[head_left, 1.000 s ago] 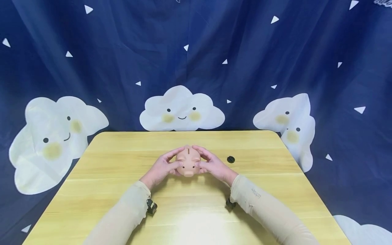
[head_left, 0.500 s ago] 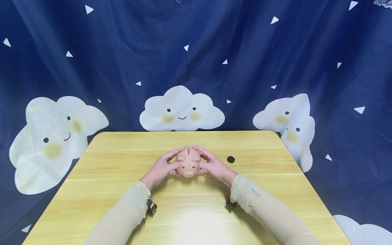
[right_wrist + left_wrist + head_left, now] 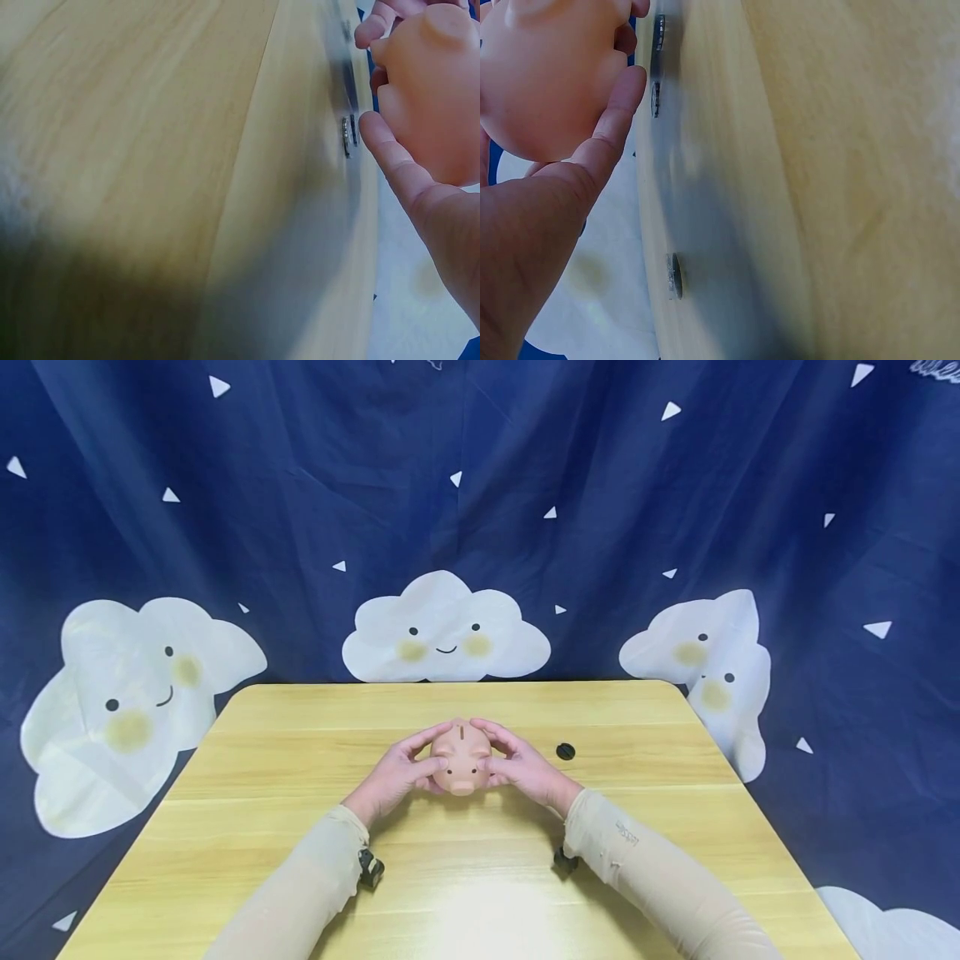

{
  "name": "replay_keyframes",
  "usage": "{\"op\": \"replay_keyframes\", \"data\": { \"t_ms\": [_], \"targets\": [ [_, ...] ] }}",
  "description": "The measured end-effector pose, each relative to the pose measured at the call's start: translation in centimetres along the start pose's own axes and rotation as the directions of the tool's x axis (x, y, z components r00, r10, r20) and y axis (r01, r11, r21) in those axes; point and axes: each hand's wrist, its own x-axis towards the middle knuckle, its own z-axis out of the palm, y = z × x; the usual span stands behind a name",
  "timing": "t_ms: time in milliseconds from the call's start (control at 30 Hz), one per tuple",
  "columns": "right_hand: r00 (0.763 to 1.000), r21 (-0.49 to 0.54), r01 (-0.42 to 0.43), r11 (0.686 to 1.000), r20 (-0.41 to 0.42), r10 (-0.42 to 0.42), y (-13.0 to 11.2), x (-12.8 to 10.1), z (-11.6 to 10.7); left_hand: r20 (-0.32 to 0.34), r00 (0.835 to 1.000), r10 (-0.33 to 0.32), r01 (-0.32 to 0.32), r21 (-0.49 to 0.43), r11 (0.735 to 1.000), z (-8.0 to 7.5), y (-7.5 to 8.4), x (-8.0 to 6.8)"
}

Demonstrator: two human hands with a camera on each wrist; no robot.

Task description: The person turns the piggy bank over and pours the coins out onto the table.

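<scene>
A pink piggy bank (image 3: 461,743) is held between both hands over the wooden table, its snout toward me and its coin slot on top. On its left side the left hand (image 3: 401,770) grips it, thumb beside an eye. From the right side the right hand (image 3: 523,770) grips it the same way. The left wrist view shows the piggy bank's rounded body (image 3: 551,82) with the table surface beyond the fingers. Thin coin-like discs lie on the table below the hands, such as a grey disc (image 3: 674,276) and a ridged disc (image 3: 346,136).
A small black round plug (image 3: 566,751) lies on the wooden table (image 3: 300,760), right of the right hand. Behind the table's far edge hangs a dark blue curtain (image 3: 480,460) with white clouds. Small black devices (image 3: 371,868) are strapped at the wrists.
</scene>
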Motion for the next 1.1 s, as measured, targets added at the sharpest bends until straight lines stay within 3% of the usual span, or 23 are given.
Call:
{"op": "replay_keyframes", "data": {
  "t_ms": [500,1100],
  "targets": [
    [1.000,-0.009,-0.014,1.000,-0.004,0.014,0.08,0.13,-0.09,0.006,1.000,0.001,-0.001,-0.007,1.000,0.22,0.26,-0.03],
    [0.989,0.069,-0.148,0.987,-0.009,0.149,-0.73,-0.12,0.01,0.006,0.990,-0.141,0.141,-0.081,0.987,0.28,0.81,0.07]
  ]
}}
